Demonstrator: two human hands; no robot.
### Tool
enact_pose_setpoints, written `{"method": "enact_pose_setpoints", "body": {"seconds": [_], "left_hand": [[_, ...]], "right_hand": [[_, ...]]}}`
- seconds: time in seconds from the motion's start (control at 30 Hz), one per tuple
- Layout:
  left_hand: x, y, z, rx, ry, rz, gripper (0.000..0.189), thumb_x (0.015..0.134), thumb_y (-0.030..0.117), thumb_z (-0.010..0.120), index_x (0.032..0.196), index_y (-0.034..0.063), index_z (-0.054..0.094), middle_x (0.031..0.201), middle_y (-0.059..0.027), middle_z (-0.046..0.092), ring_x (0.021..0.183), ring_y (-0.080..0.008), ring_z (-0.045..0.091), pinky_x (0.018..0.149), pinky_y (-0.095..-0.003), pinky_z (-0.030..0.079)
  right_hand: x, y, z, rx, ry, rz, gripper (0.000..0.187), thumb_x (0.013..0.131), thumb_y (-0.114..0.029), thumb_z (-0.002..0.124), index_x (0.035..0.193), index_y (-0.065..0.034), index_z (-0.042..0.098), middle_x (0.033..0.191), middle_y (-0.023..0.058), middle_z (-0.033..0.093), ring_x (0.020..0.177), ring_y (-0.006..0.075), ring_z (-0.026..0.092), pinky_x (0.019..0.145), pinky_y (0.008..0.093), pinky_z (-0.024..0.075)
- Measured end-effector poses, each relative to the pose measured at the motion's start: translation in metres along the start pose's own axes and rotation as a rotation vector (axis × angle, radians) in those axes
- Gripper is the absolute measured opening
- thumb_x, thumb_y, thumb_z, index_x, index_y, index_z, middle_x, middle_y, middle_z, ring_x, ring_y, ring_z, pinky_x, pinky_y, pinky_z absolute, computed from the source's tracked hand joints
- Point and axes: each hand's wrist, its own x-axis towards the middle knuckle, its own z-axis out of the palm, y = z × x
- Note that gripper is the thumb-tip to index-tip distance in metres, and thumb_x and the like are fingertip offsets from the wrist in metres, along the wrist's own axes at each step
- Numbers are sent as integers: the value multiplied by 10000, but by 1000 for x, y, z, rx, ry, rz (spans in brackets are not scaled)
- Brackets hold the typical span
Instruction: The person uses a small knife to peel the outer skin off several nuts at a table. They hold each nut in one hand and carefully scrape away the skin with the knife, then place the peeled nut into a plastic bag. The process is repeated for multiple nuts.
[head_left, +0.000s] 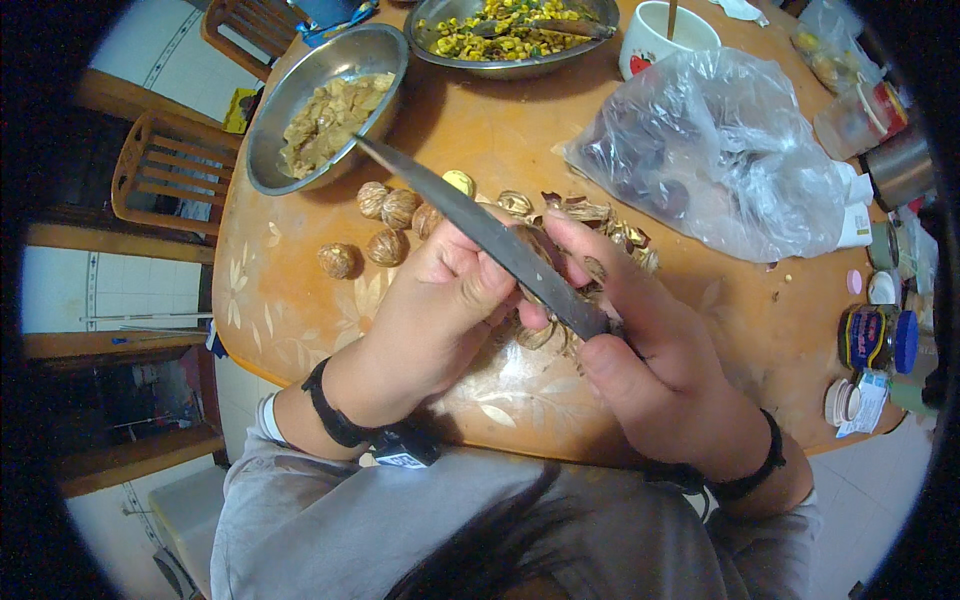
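My right hand (660, 360) grips a dark-bladed knife (450, 195); its tip points away to the upper left. Close against the blade, my left hand (427, 307) pinches what looks like a brown chestnut (541, 249), largely hidden by the knife and fingers. Shell and skin scraps (585, 211) lie on the table beyond my hands, with more peelings (534, 337) beneath them. Several chestnuts in furrowed brown inner skin, one of them apart (337, 260), rest left of my left hand. A pale yellow peeled chestnut (459, 182) sits behind the blade.
A steel bowl of pale food pieces (326, 120) stands at the table's (495, 124) far left. Behind are a bowl of yellow corn-like food (517, 34) and a white mug (660, 37). A clear plastic bag (720, 150) of dark round things lies right; jars (874, 337) line the right edge.
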Motion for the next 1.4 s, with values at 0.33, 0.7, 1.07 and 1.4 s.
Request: {"method": "enact_pose_setpoints", "body": {"seconds": [0.33,0.7,1.07,1.4], "left_hand": [[-1,-1,14,-70,184,-51,359,905,184,645,1209,63,497,1036,-71,633,815,-102,600,647,-209,457],[-4,1,5,-40,20,-132,520,859,192,695,1304,36,475,1082,-76,622,948,-146,630,741,-236,491],[-1,3,5,117,-50,-95,499,856,131,665,1305,-17,504,1095,-68,631,968,-121,620,829,-239,501],[-1,4,9,165,-4,-151,485,895,182,642,1311,-25,503,1102,-59,638,959,-94,605,827,-215,478]], "right_hand": [[-1,-4,0,-308,16,30,695,823,-70,531,1469,-23,279,1402,201,465,1211,295,548,1000,317,398],[-1,-4,2,-367,54,50,719,807,-91,569,1468,-49,288,1345,219,503,1167,352,574,953,360,451],[-2,-1,3,-454,83,-31,749,780,-136,629,1455,-59,312,1202,234,585,1000,388,635,833,397,510],[-2,-2,4,-548,101,-82,718,765,-124,672,1416,-58,376,1051,198,650,927,392,644,775,417,515]]}}
